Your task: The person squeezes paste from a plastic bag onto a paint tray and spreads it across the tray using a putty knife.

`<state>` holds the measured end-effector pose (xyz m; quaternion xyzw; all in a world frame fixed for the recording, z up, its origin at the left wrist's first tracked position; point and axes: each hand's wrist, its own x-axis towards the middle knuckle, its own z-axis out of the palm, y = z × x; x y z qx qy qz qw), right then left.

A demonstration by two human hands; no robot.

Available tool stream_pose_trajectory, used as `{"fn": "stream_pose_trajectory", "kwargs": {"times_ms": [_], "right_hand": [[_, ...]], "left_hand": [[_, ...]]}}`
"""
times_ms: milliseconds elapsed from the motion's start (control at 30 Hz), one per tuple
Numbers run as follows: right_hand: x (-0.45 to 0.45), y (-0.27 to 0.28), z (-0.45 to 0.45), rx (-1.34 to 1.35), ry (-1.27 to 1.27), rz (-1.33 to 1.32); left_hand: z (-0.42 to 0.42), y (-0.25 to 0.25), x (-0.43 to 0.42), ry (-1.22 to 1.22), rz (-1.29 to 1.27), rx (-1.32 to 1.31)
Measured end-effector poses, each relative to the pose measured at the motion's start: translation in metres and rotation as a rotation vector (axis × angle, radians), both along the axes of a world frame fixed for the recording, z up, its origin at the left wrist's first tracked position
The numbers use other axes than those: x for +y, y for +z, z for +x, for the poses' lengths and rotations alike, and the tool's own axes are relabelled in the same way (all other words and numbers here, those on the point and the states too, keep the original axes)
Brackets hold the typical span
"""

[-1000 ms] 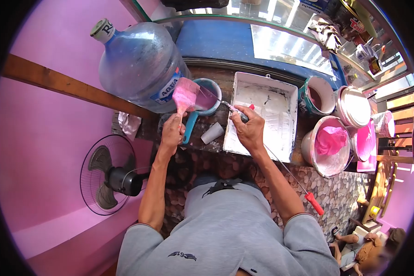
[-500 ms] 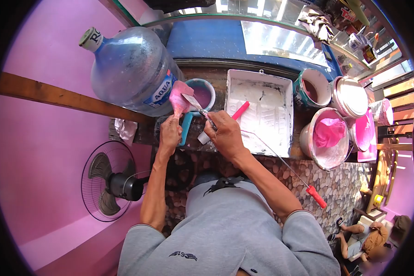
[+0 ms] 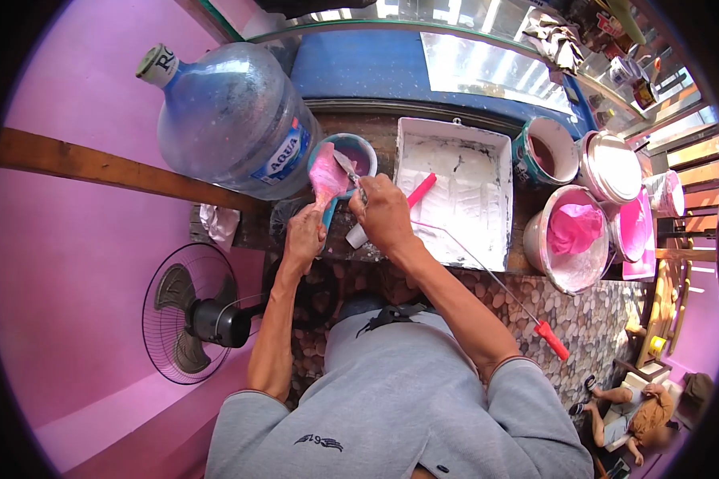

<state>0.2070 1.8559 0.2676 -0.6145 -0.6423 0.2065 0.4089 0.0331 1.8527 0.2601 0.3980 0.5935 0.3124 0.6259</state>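
Note:
My left hand (image 3: 304,233) is closed round the handle of a pink-coated paintbrush (image 3: 325,176), bristles up, over the left side of a paint pot (image 3: 369,152) with a teal handle. In my right hand (image 3: 384,214) is a putty knife (image 3: 347,165); its blade lies by the brush's right edge, above the pot. Pink paint shows inside the pot. Just right of my right hand, a small roller with a pink sleeve (image 3: 422,190) rests on a white paint tray (image 3: 495,199). A white cylinder (image 3: 357,235) lies partly behind my right hand.
A large water bottle (image 3: 232,120) stands at the left, above a fan (image 3: 190,313). Right of the tray are a bucket holding pink cloth (image 3: 575,229), an open can (image 3: 545,152) and a lidded bucket (image 3: 613,168). A person (image 3: 639,415) sits at lower right.
The putty knife has moved from right of the brush onto it, then to its right edge. Brush and left hand have shifted slightly right over the pot since the last frame.

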Motion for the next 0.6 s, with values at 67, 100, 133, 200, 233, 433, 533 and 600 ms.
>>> {"fn": "stream_pose_trajectory", "kwargs": {"times_ms": [67, 100, 133, 200, 233, 433, 533, 600], "right_hand": [[0.013, -0.011, 0.008, 0.038, -0.047, 0.000], [0.014, -0.006, 0.013, 0.078, -0.073, 0.014], [0.013, -0.001, 0.018, 0.081, -0.070, 0.014], [0.004, 0.007, 0.026, 0.110, -0.121, -0.005], [-0.003, 0.008, 0.029, 0.116, -0.129, 0.054], [-0.044, 0.014, 0.020, 0.135, -0.037, 0.093], [-0.045, 0.008, 0.011, 0.120, -0.016, 0.104], [-0.038, 0.009, 0.009, 0.077, 0.049, 0.053]], "left_hand": [[0.001, 0.000, -0.001, 0.008, -0.035, -0.028], [-0.001, -0.003, 0.000, 0.040, -0.043, -0.037], [-0.003, -0.005, 0.000, 0.075, -0.051, -0.046], [-0.006, -0.006, 0.003, 0.098, -0.039, -0.049], [-0.006, -0.007, 0.005, 0.114, -0.026, -0.054], [-0.002, -0.010, 0.011, 0.146, -0.029, -0.064], [0.004, -0.003, 0.009, 0.092, -0.008, -0.004], [-0.001, -0.007, 0.012, 0.106, 0.000, -0.004]]}}
